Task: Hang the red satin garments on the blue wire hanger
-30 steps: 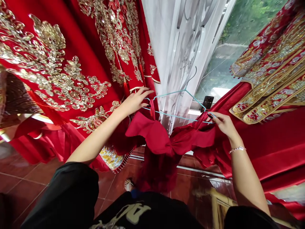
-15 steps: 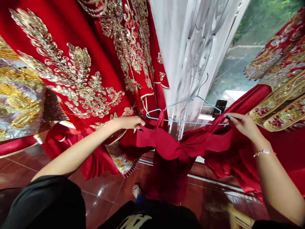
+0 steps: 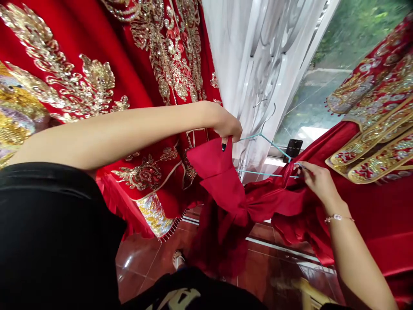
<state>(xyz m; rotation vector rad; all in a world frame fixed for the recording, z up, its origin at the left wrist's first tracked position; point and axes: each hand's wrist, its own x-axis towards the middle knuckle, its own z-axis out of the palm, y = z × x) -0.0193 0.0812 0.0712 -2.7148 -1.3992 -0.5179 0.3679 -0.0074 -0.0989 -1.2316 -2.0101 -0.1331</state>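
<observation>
A plain dark red dress (image 3: 222,185) hangs in front of me on a thin light-blue wire hanger (image 3: 267,173) with a bare metal hook. My left hand (image 3: 227,125) is closed around the dress's left strap, near the hanger's left arm, and hides that end of it. The bodice's left side is pulled up and folded below this hand. My right hand (image 3: 318,181) pinches the right end of the hanger, right beside the other strap, which loops over the hanger arm.
Red garments with gold sequins (image 3: 148,172) hang close on the left; more embroidered red-and-gold clothing (image 3: 371,142) hangs at right. Behind are a white curtain (image 3: 229,51), a scrolled metal grille and a window. A dark phone (image 3: 294,148) stands near the sill. Red tiles (image 3: 138,254) cover the floor.
My left hand has moved right and up, raising the left strap and folding that side of the bodice. My right hand has shifted slightly left and down, staying at the hanger's right end.
</observation>
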